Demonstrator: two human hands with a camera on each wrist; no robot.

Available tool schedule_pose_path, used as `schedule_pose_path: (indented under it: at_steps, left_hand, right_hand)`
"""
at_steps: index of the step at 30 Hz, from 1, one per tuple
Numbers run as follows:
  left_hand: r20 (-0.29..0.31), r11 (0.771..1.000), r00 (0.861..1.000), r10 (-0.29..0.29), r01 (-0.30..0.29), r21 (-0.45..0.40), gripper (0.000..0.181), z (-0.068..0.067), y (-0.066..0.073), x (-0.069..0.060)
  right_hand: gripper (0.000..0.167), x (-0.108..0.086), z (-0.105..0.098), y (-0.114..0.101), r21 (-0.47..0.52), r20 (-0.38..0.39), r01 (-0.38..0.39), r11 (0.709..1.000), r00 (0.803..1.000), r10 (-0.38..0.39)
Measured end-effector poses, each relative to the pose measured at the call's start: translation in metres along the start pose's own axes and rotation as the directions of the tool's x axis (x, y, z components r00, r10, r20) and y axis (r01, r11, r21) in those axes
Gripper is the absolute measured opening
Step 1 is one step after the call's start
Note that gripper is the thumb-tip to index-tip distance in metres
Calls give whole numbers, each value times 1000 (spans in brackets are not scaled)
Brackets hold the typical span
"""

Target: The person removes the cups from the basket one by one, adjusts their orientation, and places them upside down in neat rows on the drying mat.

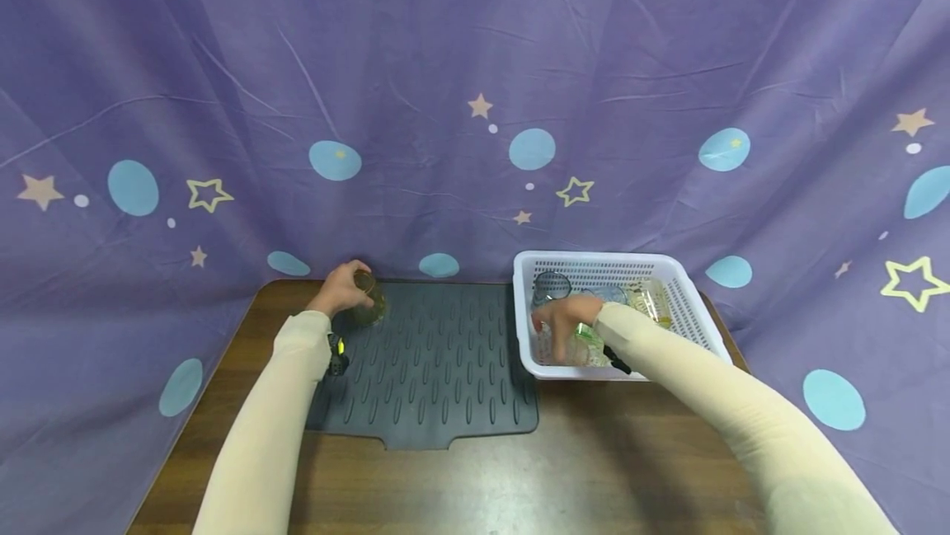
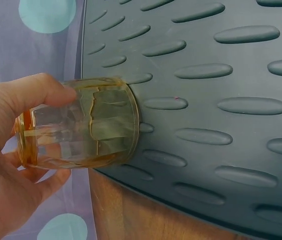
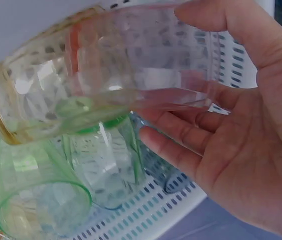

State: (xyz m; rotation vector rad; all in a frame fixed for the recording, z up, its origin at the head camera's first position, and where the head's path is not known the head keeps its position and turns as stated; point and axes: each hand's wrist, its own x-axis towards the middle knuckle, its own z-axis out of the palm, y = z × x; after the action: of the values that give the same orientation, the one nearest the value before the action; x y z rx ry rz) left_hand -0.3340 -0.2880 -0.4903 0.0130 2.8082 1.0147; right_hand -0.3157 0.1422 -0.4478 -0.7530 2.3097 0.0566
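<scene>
At the mat's back left corner my left hand (image 1: 345,288) holds an amber-tinted drinking glass (image 2: 106,125), thumb on one side and fingers on the other. One end of that glass meets the dark drying mat (image 1: 438,370); the thicker-edged end is by the palm. Over in the white basket (image 1: 525,337), my right hand (image 1: 567,321) grips a pink-tinted glass (image 3: 173,60). In the right wrist view, another amber glass (image 3: 36,85) lines up end to end with the pink one, overlapping it. Green-tinted glasses (image 3: 46,200) lie below them.
A clear dark-rimmed glass (image 1: 551,286) and a yellowish glass (image 1: 653,300) are also in the basket. Basket and mat sit side by side on a wooden table (image 1: 594,461). A purple curtain (image 1: 416,106) hangs behind the table.
</scene>
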Motion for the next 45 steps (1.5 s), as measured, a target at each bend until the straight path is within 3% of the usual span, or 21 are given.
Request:
schedule_pose_path:
  at_steps: [9, 21, 25, 30, 35, 39, 42, 45]
  left_hand:
    - [-7, 1000, 1000, 9, -9, -3, 74, 0, 0, -2]
    - [-2, 1000, 1000, 5, -5, -11, 79, 3, -3, -4]
    - [13, 1000, 1000, -18, 18, -22, 81, 4, -4, -3]
    - [12, 999, 1000, -27, 27, -20, 80, 5, -3, -5]
    - [-6, 1000, 1000, -19, 19, -17, 79, 6, -1, -7]
    - [-29, 1000, 999, -18, 17, -17, 82, 7, 1, -6]
    - [-94, 1000, 996, 9, -8, 14, 84, 8, 5, -4]
    - [-183, 998, 982, 57, -49, 45, 85, 7, 17, -2]
  right_hand:
    - [79, -8, -15, 8, 50, -59, 73, 996, 996, -70]
    - [77, -23, -29, 18, 188, -174, 110, 976, 982, -77]
    - [77, -30, -37, 24, 222, -239, 151, 963, 966, -97]
    - [72, -42, -46, 33, 292, -356, 212, 933, 929, -100]
    - [66, -48, -53, 43, 443, -458, 286, 849, 887, -60]
    - [65, -53, -55, 49, 555, -527, 365, 747, 850, -24]
    - [66, -57, -56, 52, 617, -561, 423, 664, 828, -5]
    - [66, -59, -57, 54, 665, -584, 466, 584, 812, 16]
